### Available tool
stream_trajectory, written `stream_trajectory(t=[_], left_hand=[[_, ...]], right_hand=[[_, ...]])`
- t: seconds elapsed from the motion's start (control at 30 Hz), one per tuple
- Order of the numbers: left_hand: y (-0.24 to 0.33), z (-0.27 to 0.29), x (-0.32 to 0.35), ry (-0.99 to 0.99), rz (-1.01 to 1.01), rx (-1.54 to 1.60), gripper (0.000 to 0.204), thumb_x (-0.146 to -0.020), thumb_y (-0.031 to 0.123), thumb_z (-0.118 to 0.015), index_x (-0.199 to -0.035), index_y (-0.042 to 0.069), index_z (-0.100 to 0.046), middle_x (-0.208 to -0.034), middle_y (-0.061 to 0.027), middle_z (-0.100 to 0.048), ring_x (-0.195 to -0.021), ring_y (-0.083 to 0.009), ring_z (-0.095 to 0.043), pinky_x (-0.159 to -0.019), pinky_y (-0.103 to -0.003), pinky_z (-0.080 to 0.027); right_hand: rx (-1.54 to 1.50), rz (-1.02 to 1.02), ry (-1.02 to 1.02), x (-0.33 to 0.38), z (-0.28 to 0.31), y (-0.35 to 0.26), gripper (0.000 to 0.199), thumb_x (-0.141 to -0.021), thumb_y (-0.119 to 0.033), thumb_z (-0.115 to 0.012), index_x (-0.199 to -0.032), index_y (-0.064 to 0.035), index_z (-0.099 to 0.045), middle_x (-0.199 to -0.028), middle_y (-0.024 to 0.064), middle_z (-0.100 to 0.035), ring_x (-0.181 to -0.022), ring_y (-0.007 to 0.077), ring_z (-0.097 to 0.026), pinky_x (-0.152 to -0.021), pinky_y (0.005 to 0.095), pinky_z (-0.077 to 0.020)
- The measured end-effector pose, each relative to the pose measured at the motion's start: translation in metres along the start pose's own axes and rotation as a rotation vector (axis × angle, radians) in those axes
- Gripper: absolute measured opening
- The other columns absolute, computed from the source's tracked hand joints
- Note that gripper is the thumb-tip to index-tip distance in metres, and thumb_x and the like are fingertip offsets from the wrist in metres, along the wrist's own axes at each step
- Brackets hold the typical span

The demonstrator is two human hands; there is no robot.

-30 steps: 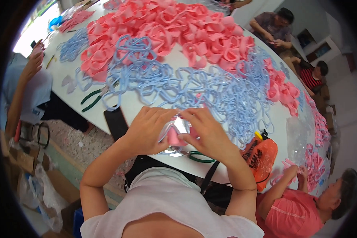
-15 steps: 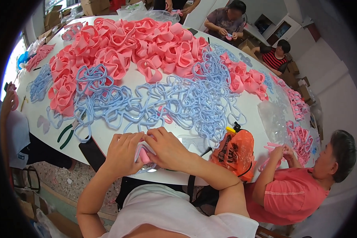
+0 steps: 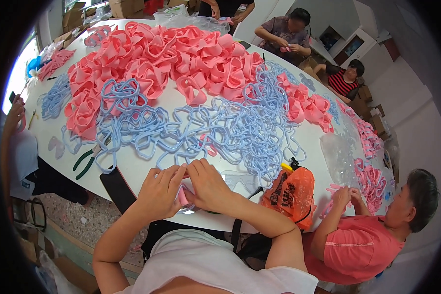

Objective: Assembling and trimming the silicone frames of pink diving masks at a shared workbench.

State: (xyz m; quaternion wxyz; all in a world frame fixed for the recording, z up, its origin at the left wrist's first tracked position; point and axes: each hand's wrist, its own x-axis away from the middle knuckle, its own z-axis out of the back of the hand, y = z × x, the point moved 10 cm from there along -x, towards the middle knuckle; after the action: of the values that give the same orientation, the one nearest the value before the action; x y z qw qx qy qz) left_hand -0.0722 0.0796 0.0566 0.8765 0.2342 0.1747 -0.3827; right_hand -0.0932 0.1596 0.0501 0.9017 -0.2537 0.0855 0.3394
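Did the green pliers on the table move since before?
No. The green pliers lie in the same spot beside the blue loops, near the table edge. Only the head camera shifted.

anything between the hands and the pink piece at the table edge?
No. Both the left hand and the right hand are already closed around the pink piece, fingers touching it, at the near edge of the white table. The blue loops lie farther back, not in between.

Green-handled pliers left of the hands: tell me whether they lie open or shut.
Open: the pliers lie flat on the white table, their green handles spread apart.
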Motion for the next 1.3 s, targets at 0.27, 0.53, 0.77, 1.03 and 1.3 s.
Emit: stream_trajectory(t=[0.27, 0.53, 0.77, 1.03, 1.3], left_hand=[[-0.001, 0.011, -0.004, -0.081, -0.001, -0.084, 0.085, -0.068, 0.016, -0.071, -0.147, 0.011, -0.04, -0.129, -0.0167, -0.051, -0.097, -0.0278, -0.059, -0.083, -0.042, -0.043], [-0.016, 0.034, 0.002, -0.002, 0.011, -0.078, 0.08, -0.067, 0.016, -0.073, -0.142, 0.019, -0.046, -0.137, -0.0182, -0.047, -0.111, -0.033, -0.056, -0.089, -0.043, -0.046], [-0.027, 0.065, 0.005, 0.136, -0.062, -0.01, 0.088, -0.062, 0.014, -0.077, -0.143, 0.022, -0.045, -0.136, -0.0159, -0.047, -0.095, -0.0313, -0.058, -0.083, -0.041, -0.048], [-0.023, 0.058, 0.007, 0.096, -0.181, 0.041, 0.077, -0.062, 0.014, -0.076, -0.136, 0.009, -0.052, -0.121, -0.0138, -0.058, -0.109, -0.03, -0.058, -0.09, -0.041, -0.048], [-0.01, 0.059, 0.004, 0.129, -0.239, 0.056, 0.057, -0.062, 0.014, -0.075, -0.114, 0.0, -0.057, -0.113, -0.0153, -0.062, -0.107, -0.0299, -0.06, -0.093, -0.045, -0.045]], right_hand=[[-0.056, 0.036, 0.047, -0.012, 0.003, -0.006, 0.03, -0.071, -0.013, -0.069, -0.097, 0.0001, -0.062, -0.101, 0.0151, -0.052, -0.096, 0.0314, -0.05, -0.075, 0.0416, -0.0412], [0.261, -0.088, 0.061, -0.018, 0.056, 0.005, 0.027, -0.069, -0.014, -0.076, -0.091, -0.0012, -0.066, -0.094, 0.0145, -0.058, -0.09, 0.0306, -0.057, -0.078, 0.0422, -0.0457], [-1.168, -0.314, -0.263, -0.014, 0.04, 0.061, 0.031, -0.082, -0.018, -0.073, -0.108, -0.0011, -0.072, -0.136, 0.0212, -0.055, -0.131, 0.0285, -0.048, -0.103, 0.0426, -0.0389], [-0.951, -0.34, -0.393, -0.015, 0.024, 0.042, 0.028, -0.08, -0.015, -0.077, -0.105, -0.0039, -0.074, -0.136, 0.0159, -0.056, -0.13, 0.0263, -0.047, -0.105, 0.0391, -0.0371], [-0.475, -0.115, -0.403, -0.025, 0.03, 0.0, 0.023, -0.079, -0.02, -0.076, -0.097, -0.0054, -0.074, -0.13, 0.0164, -0.057, -0.116, 0.0304, -0.055, -0.099, 0.0383, -0.0421]])
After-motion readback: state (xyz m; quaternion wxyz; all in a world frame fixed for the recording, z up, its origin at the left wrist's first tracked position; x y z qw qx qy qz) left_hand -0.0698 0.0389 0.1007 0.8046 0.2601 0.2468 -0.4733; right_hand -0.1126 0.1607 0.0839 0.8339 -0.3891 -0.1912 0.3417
